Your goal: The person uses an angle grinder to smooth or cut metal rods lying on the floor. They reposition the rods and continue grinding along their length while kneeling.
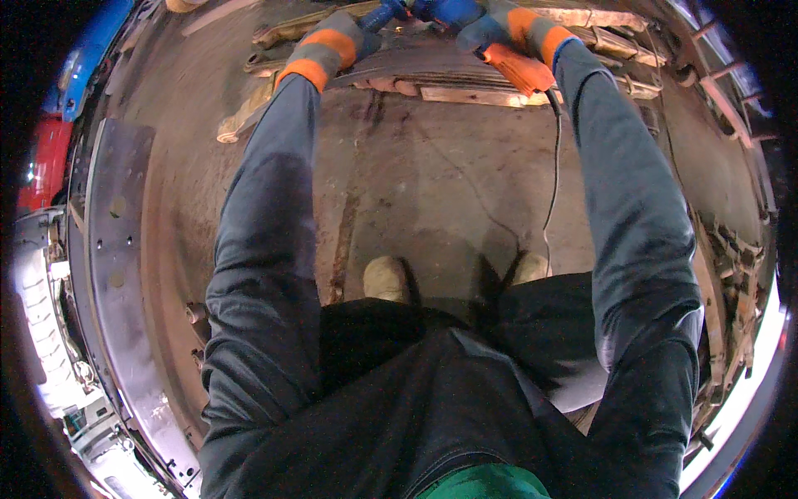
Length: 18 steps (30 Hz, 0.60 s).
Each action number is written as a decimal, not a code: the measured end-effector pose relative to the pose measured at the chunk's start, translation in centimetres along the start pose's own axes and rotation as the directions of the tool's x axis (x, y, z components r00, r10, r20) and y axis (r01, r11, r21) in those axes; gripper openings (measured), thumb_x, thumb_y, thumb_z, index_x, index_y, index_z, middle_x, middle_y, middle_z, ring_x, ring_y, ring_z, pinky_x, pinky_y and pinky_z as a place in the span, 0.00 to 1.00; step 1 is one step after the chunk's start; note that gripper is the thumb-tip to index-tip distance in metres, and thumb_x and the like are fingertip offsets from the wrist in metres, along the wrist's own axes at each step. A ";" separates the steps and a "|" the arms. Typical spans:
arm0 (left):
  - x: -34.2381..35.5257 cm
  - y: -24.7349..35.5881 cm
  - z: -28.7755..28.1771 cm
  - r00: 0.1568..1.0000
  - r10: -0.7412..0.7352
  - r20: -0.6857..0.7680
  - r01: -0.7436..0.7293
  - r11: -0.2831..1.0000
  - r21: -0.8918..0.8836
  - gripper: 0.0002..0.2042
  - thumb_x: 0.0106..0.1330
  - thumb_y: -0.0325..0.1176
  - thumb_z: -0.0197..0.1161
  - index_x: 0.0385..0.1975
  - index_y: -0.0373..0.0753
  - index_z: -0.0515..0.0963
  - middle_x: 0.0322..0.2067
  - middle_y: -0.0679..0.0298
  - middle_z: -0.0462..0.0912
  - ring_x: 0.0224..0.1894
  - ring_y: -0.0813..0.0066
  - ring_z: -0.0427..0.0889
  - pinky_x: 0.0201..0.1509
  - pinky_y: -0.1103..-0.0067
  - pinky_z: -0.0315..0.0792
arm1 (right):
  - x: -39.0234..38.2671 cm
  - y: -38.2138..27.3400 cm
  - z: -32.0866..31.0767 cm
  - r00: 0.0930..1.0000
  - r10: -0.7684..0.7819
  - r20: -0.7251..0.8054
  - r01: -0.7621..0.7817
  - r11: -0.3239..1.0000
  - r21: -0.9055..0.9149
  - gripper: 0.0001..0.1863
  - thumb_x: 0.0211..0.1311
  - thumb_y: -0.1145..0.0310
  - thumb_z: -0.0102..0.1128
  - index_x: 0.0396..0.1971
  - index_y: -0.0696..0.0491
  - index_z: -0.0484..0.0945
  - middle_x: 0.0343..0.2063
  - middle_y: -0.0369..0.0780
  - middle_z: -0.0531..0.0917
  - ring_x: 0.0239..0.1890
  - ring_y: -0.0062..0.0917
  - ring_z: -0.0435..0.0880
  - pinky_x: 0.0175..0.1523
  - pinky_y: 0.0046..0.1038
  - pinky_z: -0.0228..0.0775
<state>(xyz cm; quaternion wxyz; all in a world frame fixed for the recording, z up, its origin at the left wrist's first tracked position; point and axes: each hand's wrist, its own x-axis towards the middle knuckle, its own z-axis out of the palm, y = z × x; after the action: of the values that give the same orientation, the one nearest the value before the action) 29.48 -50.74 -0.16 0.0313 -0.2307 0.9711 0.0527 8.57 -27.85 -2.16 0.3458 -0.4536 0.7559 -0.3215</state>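
At the upper edge, an orange corded power tool (519,71) that looks like an angle grinder is held out at arm's length. My right hand (490,33), in a grey and blue work glove with orange bands, is closed around its body. My left hand (353,40), gloved alike, has its fingers closed at the tool's front end, partly cut off by the frame edge. The disc or working end cannot be made out. Beneath the tool lie stacks of long, slightly bowed metal bars (478,96), like leaf springs, some with rolled eyes at their ends.
The tool's black cord (555,158) hangs down toward my right shoe (532,268). My left shoe (386,279) stands on the stained concrete floor (440,183). A long steel beam (116,249) runs along the left. More metal bars (731,283) lie at the right.
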 end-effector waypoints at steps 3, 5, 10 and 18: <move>-1.3 1.8 -1.6 0.994 -0.070 0.085 0.078 0.992 -0.098 0.29 0.61 0.55 0.64 0.49 0.34 0.83 0.45 0.43 0.86 0.47 0.42 0.85 0.52 0.60 0.76 | -1.7 -0.1 -0.7 0.997 -0.006 -0.080 0.003 1.000 -0.031 0.18 0.39 0.62 0.77 0.33 0.50 0.86 0.30 0.40 0.86 0.31 0.28 0.81 0.39 0.36 0.75; -1.2 -1.3 -1.3 0.993 0.121 0.015 -0.119 0.989 -0.085 0.28 0.63 0.55 0.64 0.47 0.31 0.82 0.42 0.40 0.85 0.45 0.44 0.86 0.49 0.60 0.76 | -2.5 -1.6 -0.8 0.992 -0.058 -0.116 0.055 0.998 -0.034 0.19 0.39 0.60 0.77 0.33 0.51 0.86 0.31 0.42 0.87 0.32 0.30 0.82 0.41 0.36 0.76; -1.3 0.9 -2.2 0.996 -0.003 0.090 0.010 0.997 -0.077 0.29 0.61 0.54 0.65 0.47 0.31 0.83 0.43 0.41 0.86 0.46 0.42 0.86 0.51 0.59 0.77 | -4.9 -2.2 -0.3 0.975 -0.163 -0.152 0.159 0.986 -0.041 0.22 0.38 0.57 0.76 0.35 0.54 0.86 0.34 0.46 0.88 0.35 0.36 0.85 0.44 0.38 0.77; -7.5 0.1 -3.9 0.920 -0.164 0.357 0.221 0.967 -0.126 0.23 0.63 0.49 0.66 0.44 0.31 0.83 0.42 0.45 0.87 0.45 0.48 0.87 0.49 0.62 0.78 | -7.9 -8.4 5.1 0.986 0.137 -0.093 -0.142 0.989 -0.045 0.25 0.37 0.54 0.74 0.36 0.54 0.87 0.36 0.49 0.89 0.38 0.41 0.88 0.47 0.39 0.79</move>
<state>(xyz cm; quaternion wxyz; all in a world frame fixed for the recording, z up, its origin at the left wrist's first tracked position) 35.96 -47.83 4.39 0.1862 -0.3143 0.9155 0.1685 19.41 -24.73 3.55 0.3212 -0.3933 0.8087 -0.2968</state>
